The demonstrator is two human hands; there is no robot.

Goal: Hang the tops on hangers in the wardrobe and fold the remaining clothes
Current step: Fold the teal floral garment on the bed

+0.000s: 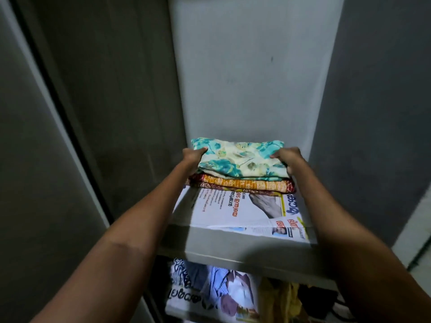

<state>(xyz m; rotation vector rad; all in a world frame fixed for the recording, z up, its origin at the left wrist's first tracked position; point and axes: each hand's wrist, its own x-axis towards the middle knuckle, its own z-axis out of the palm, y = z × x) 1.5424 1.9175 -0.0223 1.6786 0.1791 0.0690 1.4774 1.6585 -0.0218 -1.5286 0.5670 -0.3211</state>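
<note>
1. The grey metal wardrobe (245,73) fills the view: a pale back panel, darker side walls, and a grey door (42,159) standing open on the left.

2. A flat grey metal shelf (233,245) crosses the wardrobe at mid-height. It is lined with a sheet of printed newspaper (247,213), whose front edge lies near the shelf lip.

3. Below the shelf, a lower compartment holds another sheet of newspaper (210,297), with yellow cloth (279,297) and something dark beside it. That part is too dim to read further.

4. On the upper shelf's newspaper, towards the back, lies a folded orange-and-maroon patterned garment (242,184). Its long axis runs left to right, parallel to the shelf front.

5. Stacked directly on top of it sits a folded cream fabric with teal flowers (240,159), lying the same way and slightly narrower than the piece beneath.

6. The left hand (193,155) grips the left end of the floral piece, fingers curled over its edge.

7. The right hand (289,159) holds the right end, fingers wrapped round the side and reaching down its thickness.

8. The floral bundle lies straight between the two hands, one at each short end and about equally near. Both arms reach forward over the shelf front.

9. Judging by this, the folded piece is being settled onto the stack. The next move likely calls for both hands to let go evenly, so the top fold does not slide off the one below.
</note>
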